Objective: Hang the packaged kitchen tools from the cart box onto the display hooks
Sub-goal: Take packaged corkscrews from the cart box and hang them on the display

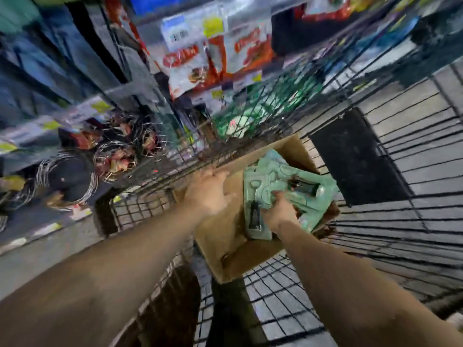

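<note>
A brown cardboard box sits inside the wire cart. Green-carded packaged kitchen tools lie stacked in the box, with dark tool shapes showing on the cards. My right hand is down in the box and grips the green packages from their near side. My left hand rests on the box's left flap with fingers spread over its edge. The view is motion-blurred, so the display hooks are hard to make out.
Hanging packaged goods in red and white fill the display wall ahead. Wire whisks and round wire items hang at lower left. A green wire basket sits beyond the cart. A black panel lies in the cart at right.
</note>
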{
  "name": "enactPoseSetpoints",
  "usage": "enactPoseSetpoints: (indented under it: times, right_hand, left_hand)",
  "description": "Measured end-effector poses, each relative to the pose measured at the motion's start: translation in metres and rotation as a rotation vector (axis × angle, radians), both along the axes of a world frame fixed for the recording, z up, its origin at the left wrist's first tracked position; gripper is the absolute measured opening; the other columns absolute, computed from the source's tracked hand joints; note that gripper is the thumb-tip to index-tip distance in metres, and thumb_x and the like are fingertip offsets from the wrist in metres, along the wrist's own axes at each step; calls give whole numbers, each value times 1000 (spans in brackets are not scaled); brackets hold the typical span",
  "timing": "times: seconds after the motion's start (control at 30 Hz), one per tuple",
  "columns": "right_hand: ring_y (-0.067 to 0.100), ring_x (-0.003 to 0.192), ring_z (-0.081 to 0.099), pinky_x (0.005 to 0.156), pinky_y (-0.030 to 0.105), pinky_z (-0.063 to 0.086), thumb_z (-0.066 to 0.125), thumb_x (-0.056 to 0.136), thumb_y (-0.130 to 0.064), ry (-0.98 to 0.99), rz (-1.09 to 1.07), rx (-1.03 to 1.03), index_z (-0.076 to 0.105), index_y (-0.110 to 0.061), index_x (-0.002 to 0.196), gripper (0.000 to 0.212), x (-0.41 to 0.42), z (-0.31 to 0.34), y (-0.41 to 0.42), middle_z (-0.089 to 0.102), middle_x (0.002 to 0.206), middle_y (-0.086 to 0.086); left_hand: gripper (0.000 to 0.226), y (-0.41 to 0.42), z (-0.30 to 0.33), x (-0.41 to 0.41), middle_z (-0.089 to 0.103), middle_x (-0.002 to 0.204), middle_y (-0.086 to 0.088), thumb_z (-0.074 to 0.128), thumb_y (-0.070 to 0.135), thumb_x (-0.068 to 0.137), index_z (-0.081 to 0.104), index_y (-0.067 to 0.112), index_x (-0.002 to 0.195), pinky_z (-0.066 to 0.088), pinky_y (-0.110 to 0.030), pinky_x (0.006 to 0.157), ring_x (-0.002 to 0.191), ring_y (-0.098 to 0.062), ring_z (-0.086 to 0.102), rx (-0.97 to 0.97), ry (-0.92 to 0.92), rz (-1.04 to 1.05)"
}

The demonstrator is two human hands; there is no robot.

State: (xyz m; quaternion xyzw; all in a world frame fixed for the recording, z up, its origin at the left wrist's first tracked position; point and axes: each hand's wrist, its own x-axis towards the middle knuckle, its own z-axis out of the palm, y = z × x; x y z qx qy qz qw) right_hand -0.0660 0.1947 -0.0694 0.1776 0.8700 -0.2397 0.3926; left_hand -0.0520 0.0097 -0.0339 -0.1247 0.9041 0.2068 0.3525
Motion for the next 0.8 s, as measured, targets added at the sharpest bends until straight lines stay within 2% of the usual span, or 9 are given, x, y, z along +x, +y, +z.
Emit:
enactPoseSetpoints:
  times: [0.07,0.17,0.23,0.33,0.47,0.6,0.67,0.73,0.8]
  right_hand:
    - [36,114,58,95,43,48,63,90,-23,-33,-1,18,34,-23,143,61,5,-24,-1,53,133,15]
    - [37,118,55,84,38,43,62,92,-28,-53,49,106,24,-21,145,66,14,-56,-3,44,138,15]
    - [38,116,54,80,38,42,63,90,-33,3,105,221,25,-19,142,65,18,-71,-6,42,136,15]
    - [37,115,51,88,42,44,64,88,-32,88,162,333,31,-15,136,61,22,-84,-10,45,129,15]
    - [33,118,49,96,43,43,64,89,-26,36,145,317,44,-9,128,46,17,-89,-10,49,129,13]
    - [22,96,57,81,31,48,61,92,-12,-18,-139,45,50,-8,123,33,14,-75,-6,59,121,9]
    - [17,92,58,80,27,47,60,94,-11,-23,-260,-134,54,-13,120,27,15,-61,-1,64,116,5]
    - [13,89,62,78,24,52,62,94,-12,-75,-387,-351,57,-20,111,19,16,-44,3,67,109,2]
    - [10,84,66,64,18,54,66,91,-11,-195,-412,-533,60,-22,102,17,17,-27,4,69,104,2]
  left_hand:
    - [68,7,-20,2,41,153,-12,54,54,94,35,23,151,32,-41,115,142,-31,36,13,-32,18]
    - [72,12,-48,9,46,149,-9,56,57,91,35,24,151,40,-47,109,137,-32,41,42,-76,81]
    - [71,15,-59,15,47,148,-8,57,56,92,37,22,151,43,-45,107,135,-30,44,39,-88,76]
    - [67,19,-69,24,45,148,-8,58,53,92,40,21,148,40,-40,109,136,-28,41,63,-86,100]
    - [66,28,-74,34,45,148,-6,62,51,91,42,23,147,42,-40,109,136,-27,43,152,-127,232]
    - [64,33,-65,33,47,148,-6,63,47,92,42,23,146,46,-38,104,131,-25,50,237,-131,386]
    - [64,32,-62,32,47,147,-7,65,47,91,42,23,146,46,-40,105,130,-27,50,287,-160,502]
    - [70,34,-56,29,47,147,-6,68,48,88,39,21,146,44,-40,105,131,-28,49,351,-198,609]
    - [70,37,-55,26,52,137,-2,74,48,83,43,22,141,45,-36,100,123,-27,54,425,-235,759]
